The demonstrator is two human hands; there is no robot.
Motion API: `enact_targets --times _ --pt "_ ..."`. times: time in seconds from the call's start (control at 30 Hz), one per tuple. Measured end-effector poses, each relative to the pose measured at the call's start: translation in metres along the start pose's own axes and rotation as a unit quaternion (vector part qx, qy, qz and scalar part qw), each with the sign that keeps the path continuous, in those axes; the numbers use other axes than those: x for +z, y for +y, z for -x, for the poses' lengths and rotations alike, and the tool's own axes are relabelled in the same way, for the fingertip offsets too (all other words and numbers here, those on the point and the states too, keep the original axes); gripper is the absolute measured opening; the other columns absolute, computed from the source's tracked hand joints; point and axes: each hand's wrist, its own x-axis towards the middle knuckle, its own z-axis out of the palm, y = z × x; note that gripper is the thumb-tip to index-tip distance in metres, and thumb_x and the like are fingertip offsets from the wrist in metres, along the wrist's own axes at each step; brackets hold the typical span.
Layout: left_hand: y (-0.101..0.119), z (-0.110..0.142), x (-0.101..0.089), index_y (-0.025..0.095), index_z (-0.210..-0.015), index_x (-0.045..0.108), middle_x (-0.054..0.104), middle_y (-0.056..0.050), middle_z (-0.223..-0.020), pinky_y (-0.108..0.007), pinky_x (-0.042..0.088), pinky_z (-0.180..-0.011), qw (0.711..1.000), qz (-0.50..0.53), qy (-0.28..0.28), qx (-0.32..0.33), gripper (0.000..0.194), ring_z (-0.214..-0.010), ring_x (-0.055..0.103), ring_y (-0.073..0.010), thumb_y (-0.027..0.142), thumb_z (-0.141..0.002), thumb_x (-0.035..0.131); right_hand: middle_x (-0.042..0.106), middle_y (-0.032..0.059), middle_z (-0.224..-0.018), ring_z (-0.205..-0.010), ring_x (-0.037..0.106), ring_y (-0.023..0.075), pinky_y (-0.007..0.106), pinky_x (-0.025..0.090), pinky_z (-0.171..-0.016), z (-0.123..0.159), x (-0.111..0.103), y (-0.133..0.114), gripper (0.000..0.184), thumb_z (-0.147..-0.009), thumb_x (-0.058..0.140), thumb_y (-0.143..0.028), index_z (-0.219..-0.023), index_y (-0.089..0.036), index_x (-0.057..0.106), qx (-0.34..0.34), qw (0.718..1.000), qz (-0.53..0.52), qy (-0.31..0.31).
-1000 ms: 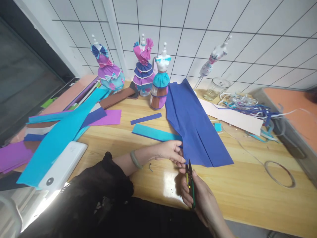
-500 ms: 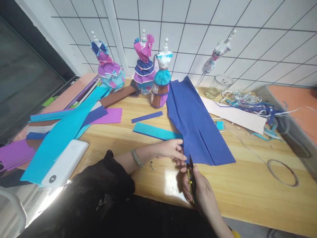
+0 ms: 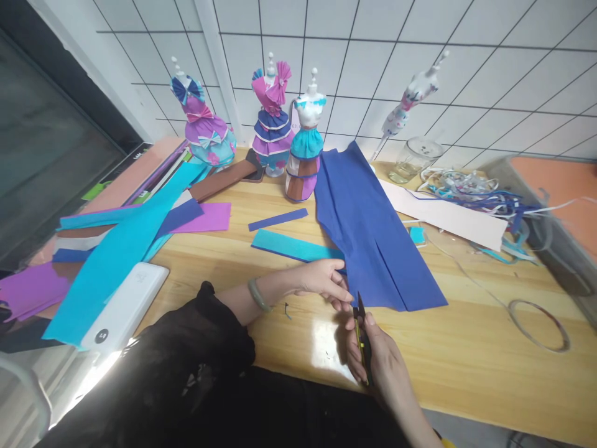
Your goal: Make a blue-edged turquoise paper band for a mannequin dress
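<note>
A large dark blue fabric sheet (image 3: 373, 230) with a long slit or fold lies in front of me. At its near left corner, my left hand (image 3: 326, 283) has its fingers closed on the fabric edge. My right hand (image 3: 380, 351) is wrapped round a pair of small thread snips (image 3: 362, 339) with yellow on the handle. Their dark blades are parted at the near edge of the blue sheet, close to my left fingertips. A teal strip with a dark blue edge (image 3: 293, 246) lies beyond my left hand, and a narrow blue strip (image 3: 278, 219) behind it.
Dressed miniature mannequins (image 3: 305, 149) stand along the tiled wall. A glass jar (image 3: 415, 160), a pale strip (image 3: 448, 214) and tangled scraps (image 3: 471, 186) are at the right. On the left lie coloured fabric strips (image 3: 116, 249) and a white power bank (image 3: 128, 305).
Both hands and the snips keep nearly the same position at the fabric corner. The view has shifted very slightly.
</note>
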Motion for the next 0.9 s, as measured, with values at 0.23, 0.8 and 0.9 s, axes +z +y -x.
enact_targets --times 0.23,0.8,0.9 --pt "-0.0013 -0.0002 -0.0010 0.015 -0.090 0.047 0.065 -0.002 -0.070 -0.027 0.046 -0.056 1.000 -0.012 -0.008 0.004 0.043 -0.059 0.064 -0.0133 0.032 -0.064 0.077 0.036 -0.0089 -0.040 -0.028 0.029 0.0051 0.018 0.027 -0.030 -0.0011 0.0006 0.0013 0.046 -0.087 0.037 -0.061 -0.078 -0.018 0.051 -0.002 1.000 0.002 0.004" --pt "-0.0006 -0.0008 -0.0022 0.014 -0.088 0.050 0.065 -0.003 -0.069 -0.024 0.044 -0.054 1.000 -0.007 -0.015 -0.005 0.043 -0.059 0.064 -0.0133 0.034 -0.062 0.078 0.034 -0.0097 -0.040 -0.027 0.027 0.0046 0.018 0.026 -0.029 -0.0037 -0.0012 0.0015 0.046 -0.085 0.040 -0.062 -0.077 -0.018 0.050 0.006 1.000 0.016 0.007" --pt "-0.0014 -0.0009 -0.0033 0.014 -0.084 0.050 0.065 -0.003 -0.071 -0.025 0.046 -0.056 1.000 -0.008 -0.015 -0.007 0.043 -0.060 0.064 -0.0131 0.036 -0.062 0.079 0.033 -0.0099 -0.040 -0.027 0.026 0.0045 0.018 0.026 -0.029 -0.0045 -0.0017 0.0015 0.046 -0.085 0.040 -0.062 -0.077 -0.018 0.050 0.005 1.000 0.016 0.001"
